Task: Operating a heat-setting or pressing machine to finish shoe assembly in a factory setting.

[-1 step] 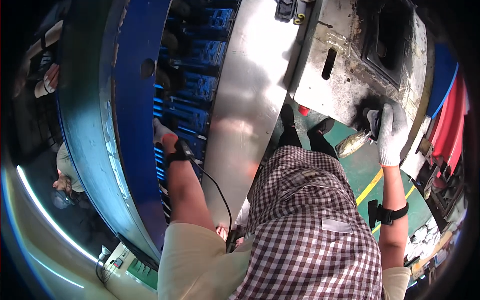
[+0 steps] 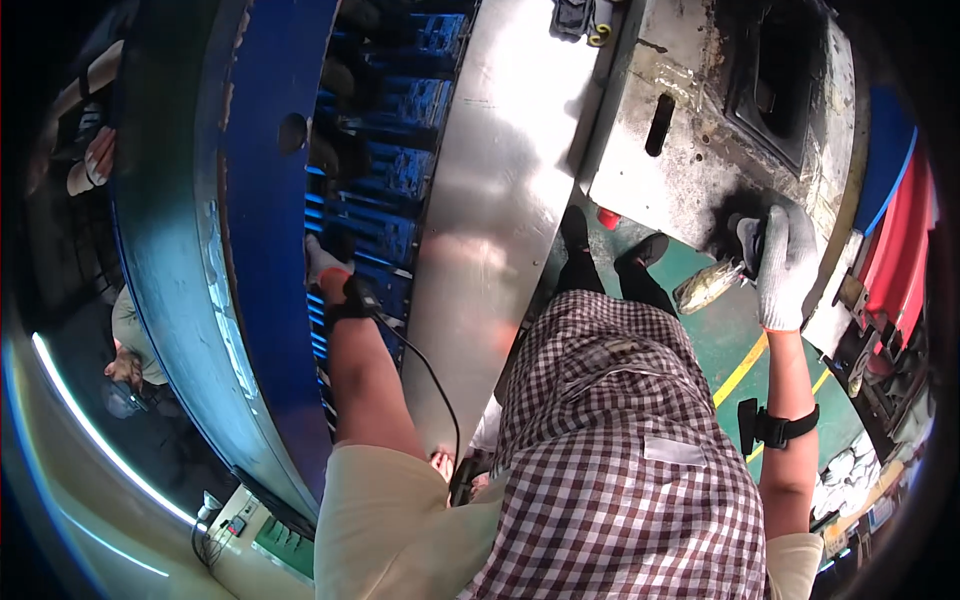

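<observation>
My left hand (image 2: 323, 262), in a pale glove with an orange cuff, reaches beside the inner edge of a tall blue panel (image 2: 268, 220). Its fingers are mostly lost in the shadow, so I cannot tell what they touch. At the right, my white-gloved right hand (image 2: 789, 265) is closed against a dark, rounded part (image 2: 748, 238) at the near edge of a worn metal worktable (image 2: 640, 175). The hand hides most of that part. Just left of it hangs a pale, wrapped-looking piece (image 2: 708, 286).
Between the arms runs a shiny metal sheet (image 2: 500, 210), beside dark slots with blue-lit bars (image 2: 385, 220). A cable (image 2: 440, 375) trails from my left wrist. Another person's hand (image 2: 100, 155) is beyond the machine at far left. Red panels (image 2: 900, 250) stand at the right.
My left wrist has shifted very slightly away from me and leftward. My right hand stays against the dark part.
</observation>
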